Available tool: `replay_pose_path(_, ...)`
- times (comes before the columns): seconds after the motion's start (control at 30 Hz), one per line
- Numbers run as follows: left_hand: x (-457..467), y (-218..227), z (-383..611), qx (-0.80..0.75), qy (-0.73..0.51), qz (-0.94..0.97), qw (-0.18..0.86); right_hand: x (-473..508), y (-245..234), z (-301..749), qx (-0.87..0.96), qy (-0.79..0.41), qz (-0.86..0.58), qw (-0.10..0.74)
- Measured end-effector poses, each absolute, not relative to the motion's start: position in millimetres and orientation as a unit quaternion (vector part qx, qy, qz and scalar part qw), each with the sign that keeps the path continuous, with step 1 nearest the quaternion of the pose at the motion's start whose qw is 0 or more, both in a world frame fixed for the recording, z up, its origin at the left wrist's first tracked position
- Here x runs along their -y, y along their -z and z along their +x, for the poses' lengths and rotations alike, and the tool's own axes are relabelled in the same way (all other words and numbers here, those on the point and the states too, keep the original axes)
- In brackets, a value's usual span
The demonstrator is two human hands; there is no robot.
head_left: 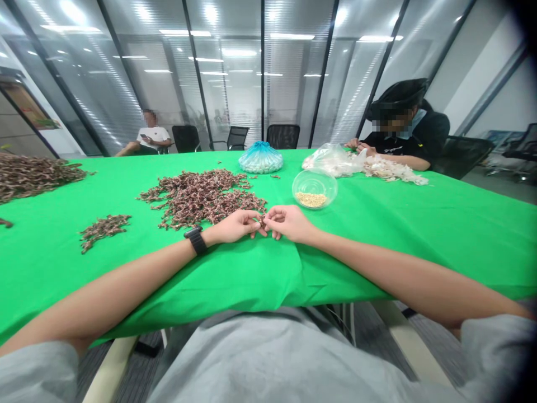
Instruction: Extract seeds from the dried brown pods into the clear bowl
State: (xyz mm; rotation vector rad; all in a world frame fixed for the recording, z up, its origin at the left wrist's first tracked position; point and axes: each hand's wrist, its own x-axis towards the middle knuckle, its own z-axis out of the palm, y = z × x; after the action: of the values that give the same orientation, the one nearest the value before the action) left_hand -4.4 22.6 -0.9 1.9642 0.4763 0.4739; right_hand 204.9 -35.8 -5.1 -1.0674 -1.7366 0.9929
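My left hand (235, 226) and my right hand (289, 223) meet above the green tablecloth (377, 246), their fingertips pinching a small brown dried piece (262, 221) from both sides. Its exact shape is mostly hidden by my fingers. Just beyond my left hand lies a wide heap of similar brown pieces (201, 196). A smaller heap (104, 231) sits farther left, and a black watch (196, 239) circles my left wrist.
A transparent bowl (314, 189) holds yellow grains. Behind it are a blue-tied bag (260, 158) and white material in plastic (335, 161), where a seated co-worker's hands (356, 146) rest. A large brown heap (29, 176) lies far left; another person (149, 134) sits beyond the table.
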Motion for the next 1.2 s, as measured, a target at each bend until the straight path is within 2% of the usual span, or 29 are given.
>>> replay_pose_path(0.8, -16.9, 2.2, -1.4, -0.203, -0.206, 0.814, 0.503, 38.5, 4.3, 202.9, 0.716, -0.38, -0.411, 0.418)
replay_pose_path(1.2, -11.9, 1.0, -2.9, -0.219, -0.217, 0.844, 0.439, 39.4, 2.4, 203.8, 0.717, -0.378, -0.418, 0.41)
